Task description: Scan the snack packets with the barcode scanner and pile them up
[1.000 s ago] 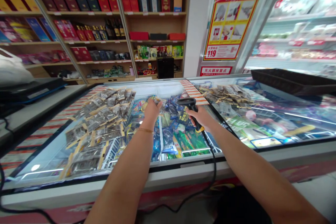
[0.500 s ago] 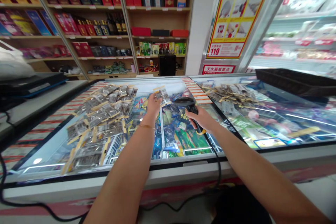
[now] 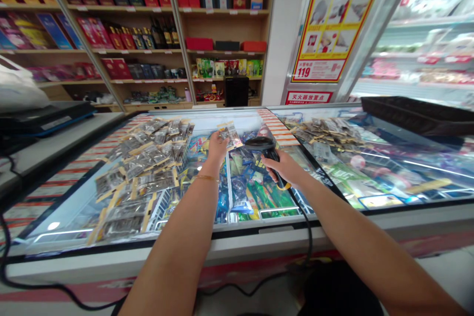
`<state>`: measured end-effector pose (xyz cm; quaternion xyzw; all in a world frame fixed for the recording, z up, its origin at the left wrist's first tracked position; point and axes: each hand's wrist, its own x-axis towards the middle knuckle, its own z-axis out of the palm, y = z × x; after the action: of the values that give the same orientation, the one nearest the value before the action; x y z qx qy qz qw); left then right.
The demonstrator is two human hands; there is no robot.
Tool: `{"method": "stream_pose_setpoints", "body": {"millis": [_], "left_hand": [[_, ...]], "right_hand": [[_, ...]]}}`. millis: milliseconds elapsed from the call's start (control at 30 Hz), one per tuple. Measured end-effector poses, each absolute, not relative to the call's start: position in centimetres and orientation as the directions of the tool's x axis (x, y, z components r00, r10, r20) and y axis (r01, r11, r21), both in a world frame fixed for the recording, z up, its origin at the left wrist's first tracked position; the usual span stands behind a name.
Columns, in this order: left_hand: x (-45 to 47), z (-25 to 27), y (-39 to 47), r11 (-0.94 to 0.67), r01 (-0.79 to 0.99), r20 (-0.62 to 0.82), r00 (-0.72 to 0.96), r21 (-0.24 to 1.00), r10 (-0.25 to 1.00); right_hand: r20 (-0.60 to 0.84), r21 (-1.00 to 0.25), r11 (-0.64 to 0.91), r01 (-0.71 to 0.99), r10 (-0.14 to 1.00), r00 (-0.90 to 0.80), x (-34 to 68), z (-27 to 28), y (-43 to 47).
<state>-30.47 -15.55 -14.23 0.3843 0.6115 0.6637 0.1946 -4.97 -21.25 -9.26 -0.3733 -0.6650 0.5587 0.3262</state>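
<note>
My left hand (image 3: 217,145) is closed on the edge of a small snack packet (image 3: 231,135), a clear pouch with a tan border, above the freezer's glass top. In my right hand (image 3: 283,167) is a black barcode scanner (image 3: 261,144) with a yellow-tipped handle; its head points left toward the packet, a short gap apart. The scanner's cable (image 3: 304,217) hangs down over the freezer's front edge. Many similar packets (image 3: 148,153) lie spread on the glass to the left. A second pile of packets (image 3: 329,133) rests on the right-hand glass.
Under the glass of the chest freezer (image 3: 259,231) are bagged frozen goods. A black tray (image 3: 414,116) sits at the right, and a dark scale-like device (image 3: 44,118) at the left. Shelves of boxes (image 3: 222,24) stand behind, beside a red-and-yellow poster (image 3: 335,24).
Almost nothing differs. The packet in my left hand is tilted very slightly differently, and the scanner's head has shifted a tiny bit to the left.
</note>
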Motion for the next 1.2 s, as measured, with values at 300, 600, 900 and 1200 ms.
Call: {"method": "stream_pose_setpoints", "body": {"millis": [300,600,900,1200], "left_hand": [[-30.0,-13.7,-16.1,-0.155,0.092,0.179,-0.62,0.984,0.764],[-29.9,-13.5,-16.5,-0.122,0.117,0.169,-0.659,0.986,0.732],[-30.0,-13.7,-16.4,-0.098,0.159,0.181,-0.671,0.982,0.719],[-30.2,-13.7,-16.7,-0.068,0.209,0.195,-0.68,0.976,0.706]], "right_hand": [[0.062,-0.982,0.148,0.122,0.847,-0.529,-5.0,-9.7,-20.9],[0.099,-0.975,0.191,0.113,0.832,-0.546,-4.8,-9.8,-20.8],[0.099,-0.974,0.194,0.114,0.824,-0.558,-4.8,-9.6,-21.0],[0.051,-0.986,0.121,0.114,0.874,-0.484,-5.0,-9.2,-20.8]]}}
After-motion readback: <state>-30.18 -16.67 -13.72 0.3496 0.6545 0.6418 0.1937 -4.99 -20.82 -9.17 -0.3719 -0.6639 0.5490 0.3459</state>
